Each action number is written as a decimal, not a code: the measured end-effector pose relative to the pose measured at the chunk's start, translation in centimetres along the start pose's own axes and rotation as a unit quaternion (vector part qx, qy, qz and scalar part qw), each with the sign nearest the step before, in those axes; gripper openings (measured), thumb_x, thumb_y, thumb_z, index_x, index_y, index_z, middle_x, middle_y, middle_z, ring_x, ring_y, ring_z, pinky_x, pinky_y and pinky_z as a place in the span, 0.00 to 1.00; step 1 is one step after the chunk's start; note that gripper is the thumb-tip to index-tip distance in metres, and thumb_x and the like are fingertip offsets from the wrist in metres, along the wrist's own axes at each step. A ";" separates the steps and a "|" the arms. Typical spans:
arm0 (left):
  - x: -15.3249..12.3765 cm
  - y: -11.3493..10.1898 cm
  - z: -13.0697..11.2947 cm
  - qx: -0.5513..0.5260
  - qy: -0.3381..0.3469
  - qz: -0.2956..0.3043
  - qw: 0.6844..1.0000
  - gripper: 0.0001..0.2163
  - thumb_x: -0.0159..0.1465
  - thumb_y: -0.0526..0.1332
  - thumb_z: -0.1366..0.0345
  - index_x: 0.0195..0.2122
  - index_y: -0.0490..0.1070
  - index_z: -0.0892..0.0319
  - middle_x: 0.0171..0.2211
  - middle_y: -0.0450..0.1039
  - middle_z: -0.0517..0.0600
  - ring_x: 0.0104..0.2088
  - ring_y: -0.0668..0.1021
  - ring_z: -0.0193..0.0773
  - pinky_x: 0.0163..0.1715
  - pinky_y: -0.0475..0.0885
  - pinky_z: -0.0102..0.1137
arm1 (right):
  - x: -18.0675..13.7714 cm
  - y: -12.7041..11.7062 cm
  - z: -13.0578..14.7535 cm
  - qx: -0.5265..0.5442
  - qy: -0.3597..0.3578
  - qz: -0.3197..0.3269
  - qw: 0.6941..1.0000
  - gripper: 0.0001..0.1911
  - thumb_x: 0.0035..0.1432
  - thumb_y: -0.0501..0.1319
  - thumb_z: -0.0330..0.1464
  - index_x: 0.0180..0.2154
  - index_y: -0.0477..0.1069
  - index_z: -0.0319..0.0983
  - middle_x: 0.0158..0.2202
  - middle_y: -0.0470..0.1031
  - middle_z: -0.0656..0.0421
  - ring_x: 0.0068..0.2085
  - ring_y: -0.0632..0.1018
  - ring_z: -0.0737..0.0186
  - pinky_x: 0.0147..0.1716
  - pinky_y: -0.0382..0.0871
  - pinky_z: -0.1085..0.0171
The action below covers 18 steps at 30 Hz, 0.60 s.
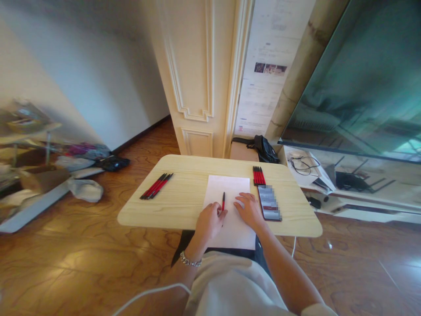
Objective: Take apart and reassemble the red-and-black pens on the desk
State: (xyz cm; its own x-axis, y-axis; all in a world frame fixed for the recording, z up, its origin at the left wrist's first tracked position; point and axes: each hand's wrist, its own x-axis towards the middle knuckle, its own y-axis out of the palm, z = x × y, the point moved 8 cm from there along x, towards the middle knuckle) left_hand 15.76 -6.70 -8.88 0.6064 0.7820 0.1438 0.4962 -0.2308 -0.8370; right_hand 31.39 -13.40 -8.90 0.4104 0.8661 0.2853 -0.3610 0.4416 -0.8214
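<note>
Across the near edge of the pale tabletop (187, 171), a white sheet (232, 235) lies lengthwise before the person, probably centred so both hands reach it easily. Over it the left hand (209, 220) is clamped on a red-and-black pen (223, 199), thumb and fingers pinching its lower part, so the dark far end points away from the body; whether the pen touches the paper, I cannot tell. The right hand (249, 208) holds nothing, its fingers slightly apart over the sheet, a pose that would steady it. Similar pens flank the paper within reach: a slanted bundle (156, 186) to the left, a tight, even row (258, 175) to the right. Just nearer than that row lies a phone (269, 202), a flat, dark-rimmed slab beside the right hand. The pens look like slim, smooth plastic, the paper matt; the tabletop has light wood grain and rounded corners.
</note>
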 end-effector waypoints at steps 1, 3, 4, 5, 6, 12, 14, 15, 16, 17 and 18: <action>-0.2 -0.4 0.2 -0.014 0.003 -0.008 1.000 0.11 0.62 0.55 0.55 0.33 0.69 0.56 0.29 0.73 0.50 0.30 0.75 0.37 0.31 0.64 0.29 | 0.0 -0.4 0.2 0.004 -0.002 -0.011 1.000 0.13 0.59 0.56 0.35 0.44 0.74 0.41 0.50 0.71 0.53 0.53 0.67 0.55 0.52 0.57 0.57; -0.6 -1.5 0.7 -0.043 0.004 -0.026 0.999 0.12 0.62 0.55 0.54 0.32 0.69 0.57 0.29 0.74 0.50 0.31 0.75 0.37 0.32 0.65 0.29 | -0.1 -1.1 0.7 0.013 -0.007 -0.025 1.000 0.13 0.60 0.54 0.34 0.43 0.74 0.40 0.47 0.73 0.53 0.50 0.69 0.57 0.51 0.58 0.59; -0.9 -1.9 1.0 -0.059 0.001 -0.031 0.998 0.12 0.62 0.54 0.54 0.32 0.70 0.56 0.29 0.74 0.50 0.31 0.76 0.37 0.32 0.65 0.29 | -0.2 -1.3 0.9 0.016 -0.006 -0.024 1.000 0.13 0.61 0.54 0.34 0.43 0.74 0.40 0.45 0.74 0.53 0.48 0.71 0.58 0.49 0.59 0.61; -1.3 -2.3 1.4 -0.073 -0.004 -0.035 0.997 0.12 0.62 0.54 0.54 0.32 0.70 0.56 0.29 0.75 0.50 0.30 0.76 0.37 0.32 0.66 0.28 | -0.2 -1.3 1.1 0.017 -0.001 -0.017 1.000 0.12 0.61 0.53 0.33 0.42 0.74 0.40 0.43 0.75 0.54 0.45 0.72 0.59 0.48 0.60 0.62; -1.6 -2.7 1.8 -0.085 -0.010 -0.038 0.996 0.13 0.62 0.54 0.54 0.31 0.70 0.56 0.29 0.75 0.49 0.30 0.76 0.37 0.32 0.66 0.28 | -0.1 -1.2 1.3 0.015 0.009 -0.004 1.000 0.12 0.61 0.53 0.34 0.40 0.74 0.40 0.41 0.76 0.54 0.43 0.73 0.60 0.45 0.61 0.63; -3.3 -3.7 2.8 -0.114 -0.050 -0.049 0.991 0.13 0.61 0.54 0.54 0.29 0.71 0.56 0.26 0.75 0.48 0.25 0.74 0.35 0.29 0.66 0.28 | 1.7 1.0 2.0 -0.039 0.087 0.106 0.990 0.16 0.60 0.53 0.43 0.36 0.74 0.41 0.37 0.77 0.53 0.39 0.75 0.59 0.36 0.61 0.64; -3.5 -3.7 2.8 -0.122 -0.054 -0.046 0.990 0.13 0.61 0.54 0.54 0.29 0.71 0.56 0.26 0.75 0.47 0.25 0.74 0.36 0.29 0.66 0.28 | 2.7 1.5 2.4 -0.067 0.104 0.129 0.984 0.18 0.59 0.53 0.45 0.37 0.74 0.41 0.37 0.77 0.52 0.40 0.75 0.55 0.37 0.62 0.62; -3.6 -3.7 2.8 -0.125 -0.055 -0.045 0.990 0.13 0.61 0.55 0.54 0.30 0.71 0.56 0.26 0.75 0.47 0.25 0.74 0.36 0.28 0.66 0.28 | 3.2 1.7 2.7 -0.081 0.112 0.141 0.980 0.19 0.59 0.53 0.46 0.38 0.75 0.41 0.38 0.77 0.50 0.41 0.75 0.53 0.37 0.63 0.61; -3.6 -3.7 2.8 -0.129 -0.056 -0.043 0.989 0.13 0.61 0.55 0.53 0.30 0.71 0.56 0.25 0.75 0.47 0.25 0.74 0.36 0.28 0.66 0.28 | 3.6 2.0 2.9 -0.094 0.119 0.152 0.977 0.20 0.58 0.53 0.47 0.39 0.75 0.41 0.38 0.77 0.49 0.41 0.76 0.51 0.38 0.63 0.59; -3.6 -3.7 2.8 -0.132 -0.055 -0.040 0.989 0.13 0.61 0.54 0.53 0.30 0.71 0.56 0.25 0.75 0.47 0.25 0.75 0.36 0.28 0.66 0.28 | 4.0 2.2 3.1 -0.105 0.125 0.163 0.973 0.22 0.58 0.52 0.49 0.39 0.75 0.40 0.39 0.77 0.47 0.42 0.76 0.50 0.38 0.64 0.58; -3.6 -3.8 2.8 -0.135 -0.054 -0.038 0.989 0.13 0.61 0.54 0.53 0.30 0.71 0.56 0.25 0.75 0.48 0.25 0.75 0.36 0.28 0.66 0.28 | 4.3 2.4 3.2 -0.114 0.129 0.171 0.970 0.25 0.57 0.52 0.50 0.40 0.75 0.38 0.40 0.76 0.45 0.43 0.75 0.48 0.39 0.64 0.57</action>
State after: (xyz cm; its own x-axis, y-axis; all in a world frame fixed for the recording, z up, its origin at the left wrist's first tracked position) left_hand 9.96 -7.02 -7.73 0.4994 0.8563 0.1313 0.6937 -0.3045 -0.6527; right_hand 29.60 -7.85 -8.01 0.5058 0.8524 -0.1328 -0.3311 0.0497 -0.9423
